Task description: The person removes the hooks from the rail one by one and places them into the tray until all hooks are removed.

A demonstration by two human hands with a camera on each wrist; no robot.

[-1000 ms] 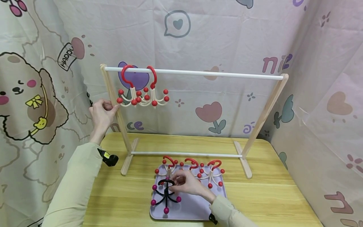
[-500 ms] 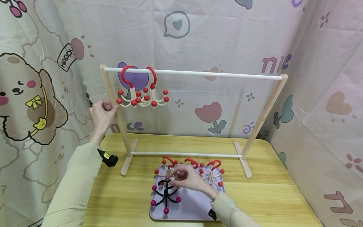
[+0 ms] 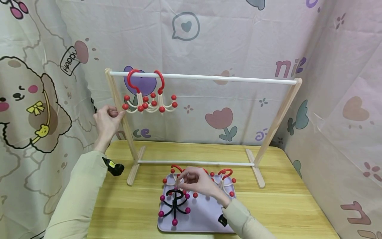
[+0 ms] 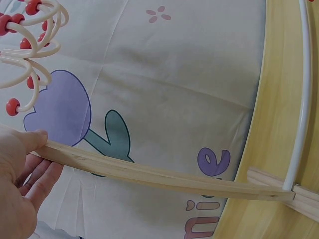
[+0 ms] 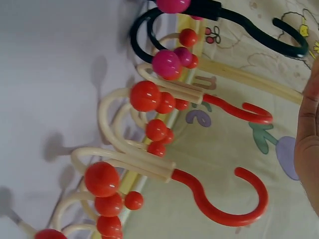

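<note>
Wooden post at the left end of the rack, pinched between thumb and fingers of the left hand, about level with the beads of the two hung hangers on the white rail. Best to brace lightly there, without pushing sideways or brushing those beads. On the lilac tray, at the front left, a black hanger with magenta beads; along the rear, in red and cream, a rear left hanger, a middle hanger and a right hanger. Above these, the right hand, thumb and forefinger parted, apparently holding nothing; fingertips just beside the rear left hanger, cannot tell whether touching. For a clean grip, probably better to come down from above and pinch the stem just below the hook, not a curved arm. Mind the crowded neighbours: lift straight, tilt little, leave the hook's mouth free of fingers.
</note>
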